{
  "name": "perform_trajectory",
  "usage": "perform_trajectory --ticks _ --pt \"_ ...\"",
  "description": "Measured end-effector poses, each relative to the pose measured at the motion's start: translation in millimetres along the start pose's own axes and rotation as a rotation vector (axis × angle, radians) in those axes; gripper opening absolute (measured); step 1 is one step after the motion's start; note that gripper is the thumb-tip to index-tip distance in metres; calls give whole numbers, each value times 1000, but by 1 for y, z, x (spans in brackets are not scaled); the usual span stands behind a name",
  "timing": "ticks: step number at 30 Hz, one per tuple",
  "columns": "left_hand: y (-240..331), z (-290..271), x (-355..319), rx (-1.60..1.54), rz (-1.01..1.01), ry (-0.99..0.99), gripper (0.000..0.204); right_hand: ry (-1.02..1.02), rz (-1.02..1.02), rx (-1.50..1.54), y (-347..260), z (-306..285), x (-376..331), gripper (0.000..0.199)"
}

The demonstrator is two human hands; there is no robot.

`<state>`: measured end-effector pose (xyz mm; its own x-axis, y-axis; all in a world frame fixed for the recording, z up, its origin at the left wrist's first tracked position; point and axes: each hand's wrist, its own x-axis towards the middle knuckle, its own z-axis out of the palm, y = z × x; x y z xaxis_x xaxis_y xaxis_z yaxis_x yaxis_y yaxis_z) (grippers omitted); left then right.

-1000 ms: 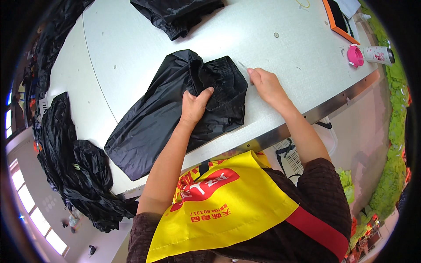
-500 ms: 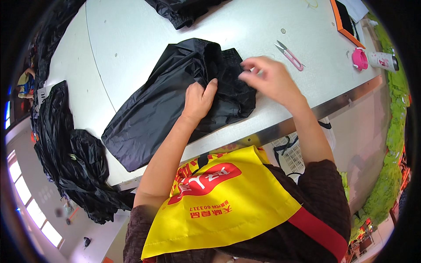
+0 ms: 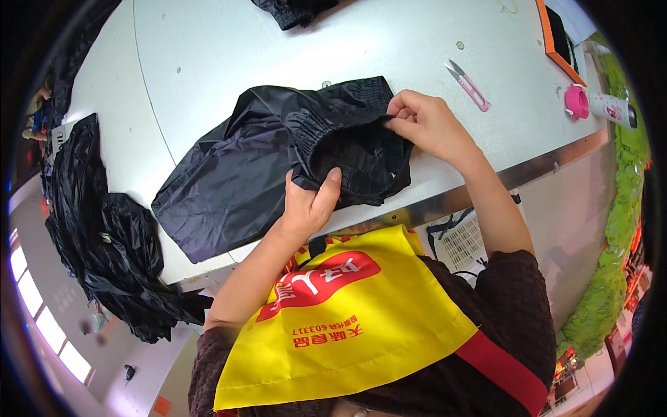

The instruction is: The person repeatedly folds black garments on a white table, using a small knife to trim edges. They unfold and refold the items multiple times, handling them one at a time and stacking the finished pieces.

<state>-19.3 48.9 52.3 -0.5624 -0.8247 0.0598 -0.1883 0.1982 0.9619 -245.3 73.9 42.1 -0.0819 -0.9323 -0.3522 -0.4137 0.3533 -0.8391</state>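
A black garment [image 3: 226, 167] of thin, shiny cloth lies across the white table [image 3: 389, 35], its gathered elastic opening [image 3: 361, 160] facing right and toward me. My left hand [image 3: 309, 205] grips the near edge of that opening, thumb on top and fingers folded round the cloth. At the far right edge of the same opening, my right hand [image 3: 427, 125] pinches the cloth between thumb and fingers. The dark inside of the garment shows between my two hands. To the right of it, a pair of pink-handled thread snips [image 3: 470, 87] lies on the table.
More black garments [image 3: 111, 229] hang in a heap over the table's left edge, and another black piece [image 3: 292, 10] lies at the far side. At the right are an orange-edged tray [image 3: 556, 45], a pink-lidded bottle [image 3: 611, 110] and a green heap [image 3: 611, 257]. A white basket [image 3: 462, 243] sits below the table edge.
My right hand, off the cloth before, now pinches the edge of the opening. My left hand has shifted down toward me. The elastic opening has been spread wider.
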Motion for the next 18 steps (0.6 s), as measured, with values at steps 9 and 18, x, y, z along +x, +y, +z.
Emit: perform_trajectory --ticks 9,18 --pt "-2 10 -14 43 -56 -16 9 144 -32 -586 -17 4 -16 13" --pt "20 0 -20 190 150 -72 17 -467 -132 -280 -12 6 -34 37"
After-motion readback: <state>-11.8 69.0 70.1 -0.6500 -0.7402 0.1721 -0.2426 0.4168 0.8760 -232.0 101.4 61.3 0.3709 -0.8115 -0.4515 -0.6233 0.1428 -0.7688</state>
